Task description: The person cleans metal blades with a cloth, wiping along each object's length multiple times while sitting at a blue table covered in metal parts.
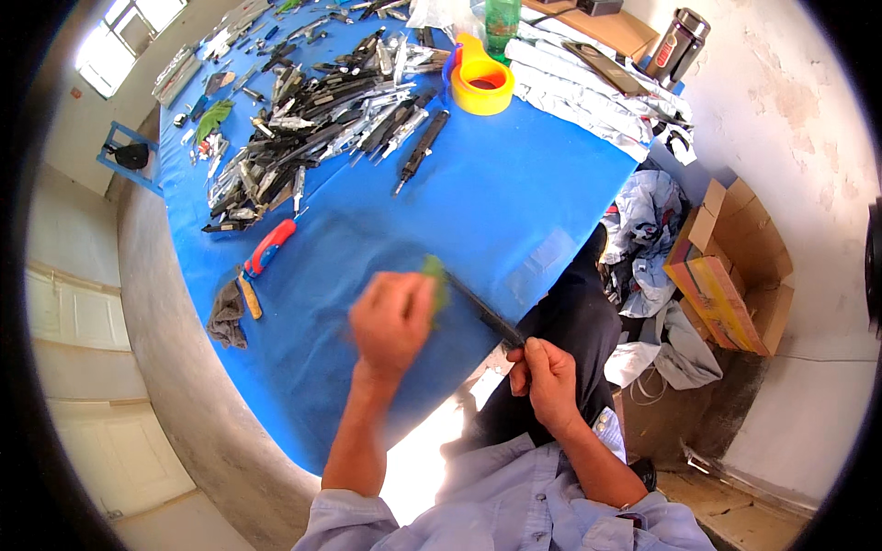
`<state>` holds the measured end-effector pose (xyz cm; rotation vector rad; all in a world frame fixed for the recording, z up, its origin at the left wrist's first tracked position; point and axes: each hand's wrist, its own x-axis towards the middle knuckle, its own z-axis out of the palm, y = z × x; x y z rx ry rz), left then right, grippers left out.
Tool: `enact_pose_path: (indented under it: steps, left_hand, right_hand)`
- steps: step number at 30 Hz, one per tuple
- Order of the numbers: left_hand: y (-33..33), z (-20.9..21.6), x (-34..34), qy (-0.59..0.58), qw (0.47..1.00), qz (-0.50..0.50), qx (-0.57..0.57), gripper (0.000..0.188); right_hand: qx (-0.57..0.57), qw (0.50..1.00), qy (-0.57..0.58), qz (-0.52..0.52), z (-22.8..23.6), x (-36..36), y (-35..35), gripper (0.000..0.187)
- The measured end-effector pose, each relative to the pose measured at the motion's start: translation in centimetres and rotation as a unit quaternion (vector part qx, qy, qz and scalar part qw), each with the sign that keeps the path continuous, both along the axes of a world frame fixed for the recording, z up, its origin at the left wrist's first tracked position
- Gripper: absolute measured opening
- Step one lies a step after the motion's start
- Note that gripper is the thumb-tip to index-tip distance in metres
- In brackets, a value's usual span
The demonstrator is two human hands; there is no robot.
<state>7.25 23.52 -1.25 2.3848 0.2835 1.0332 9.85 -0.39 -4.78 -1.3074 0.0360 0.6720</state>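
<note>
My right hand (549,381) pinches the near end of a slim black rod-like part (487,317), which slants up and left over the table's near edge. Close to the rod's far end, my left hand (393,317) is closed and smeared by motion. A soft green piece (435,285), perhaps cloth or a pad, sticks out from its fingers; the blur hides its kind. Farther up the blue table cover lies a similar black rod with a metal tip (423,151). Beyond it spreads a large heap of black and silver rod-like parts (322,129).
Left on the table lie a red-and-blue handled tool (270,248), a wooden-handled tool (250,297) and a grey rag (226,317). A yellow tape roll (482,87) and a green bottle (503,28) stand at the back. An open cardboard box (735,266) sits right, below a dark flask (678,48).
</note>
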Motion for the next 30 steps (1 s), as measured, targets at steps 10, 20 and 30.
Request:
enact_pose_path:
  steps: [10,20,30]
  left_hand:
    - [-0.4,-0.2,0.8,0.088,0.987,-0.022,0.13,0.01]
    - [1.5,-1.2,1.0,-0.022,0.996,0.054,-0.071,0.011]
    - [-3.9,0.5,-0.5,0.074,0.968,-0.151,0.186,0.013]
  right_hand:
    - [-0.019,0.998,-0.033,0.043,-0.6,-0.8,0.2,0.037]
    - [0.002,0.999,0.051,0.006,-0.7,-1.1,0.1,0.036]
    - [0.07,0.979,0.192,0.02,0.0,-0.8,-0.1,0.033]
